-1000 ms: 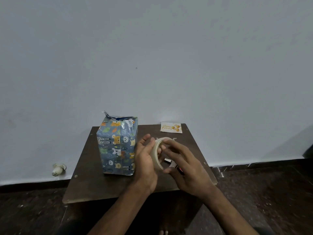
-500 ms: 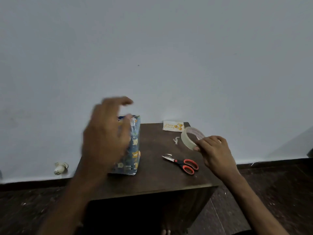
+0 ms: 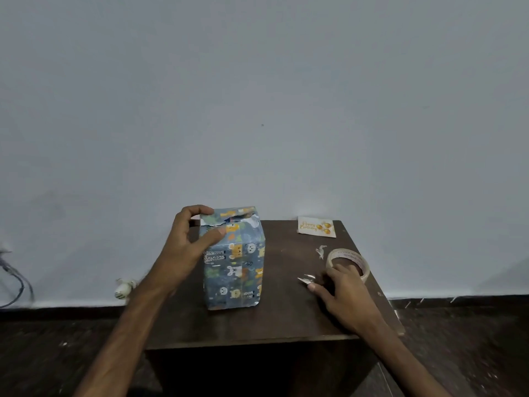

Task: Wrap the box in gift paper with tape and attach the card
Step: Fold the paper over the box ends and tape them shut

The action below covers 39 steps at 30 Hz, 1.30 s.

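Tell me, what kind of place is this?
Probably a room at home, set up for gift wrapping: a dark table against a bare wall, a wrapped box, a tape roll and a birthday card.

Table (image 3: 286, 319) layout
Box (image 3: 234, 267) left of centre; card (image 3: 316, 226) at rear right; tape (image 3: 347, 254) right, in front of card

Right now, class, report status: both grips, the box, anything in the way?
Left grip holds box at its top corner, top flaps ragged. Right grip rests over scissors, hold unclear. Card lies unattached; nothing blocking.
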Available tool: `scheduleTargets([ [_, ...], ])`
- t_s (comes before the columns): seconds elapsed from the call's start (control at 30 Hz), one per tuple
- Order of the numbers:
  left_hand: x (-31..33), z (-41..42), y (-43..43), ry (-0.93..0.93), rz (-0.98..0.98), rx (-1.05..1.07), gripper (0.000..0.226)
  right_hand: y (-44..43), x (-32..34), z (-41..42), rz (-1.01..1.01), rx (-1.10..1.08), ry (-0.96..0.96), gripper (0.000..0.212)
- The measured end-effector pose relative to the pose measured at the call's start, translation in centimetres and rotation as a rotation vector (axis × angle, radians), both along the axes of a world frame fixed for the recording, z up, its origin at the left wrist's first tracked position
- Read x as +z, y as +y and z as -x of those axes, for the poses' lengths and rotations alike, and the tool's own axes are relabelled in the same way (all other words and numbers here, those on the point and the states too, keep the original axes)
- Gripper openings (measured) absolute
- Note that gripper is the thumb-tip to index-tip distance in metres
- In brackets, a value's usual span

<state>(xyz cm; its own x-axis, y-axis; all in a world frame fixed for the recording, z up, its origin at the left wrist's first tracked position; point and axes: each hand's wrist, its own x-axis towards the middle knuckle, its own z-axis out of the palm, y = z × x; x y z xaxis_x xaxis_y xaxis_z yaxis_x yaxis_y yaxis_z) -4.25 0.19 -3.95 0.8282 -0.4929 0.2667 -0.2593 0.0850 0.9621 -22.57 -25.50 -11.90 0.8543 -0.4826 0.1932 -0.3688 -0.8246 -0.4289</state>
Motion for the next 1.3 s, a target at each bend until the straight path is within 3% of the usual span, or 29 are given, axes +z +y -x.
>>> scheduleTargets([
  [0.3,-0.3,1.1,-0.8,-0.109,-0.143,0.106,0.013,0.7,0.0,-0.7,0.033,-0.073,-0.032,0.021],
  [0.7,-1.2,0.1,-2.5,-0.307,-0.196,0.251,0.027,1.4,-0.9,-1.3,-0.008,-0.136,-0.109,0.019],
  [0.93,-1.4,0.1,-2.4,-0.279,-0.188,0.25,0.036,2.0,-0.7,-1.9,-0.088,-0.224,-0.134,0.019],
  [1.3,-0.9,0.9,-2.7,-0.265,-0.187,0.246,0.027,2.8,-0.6,-3.2,0.135,-0.334,-0.042,0.01],
])
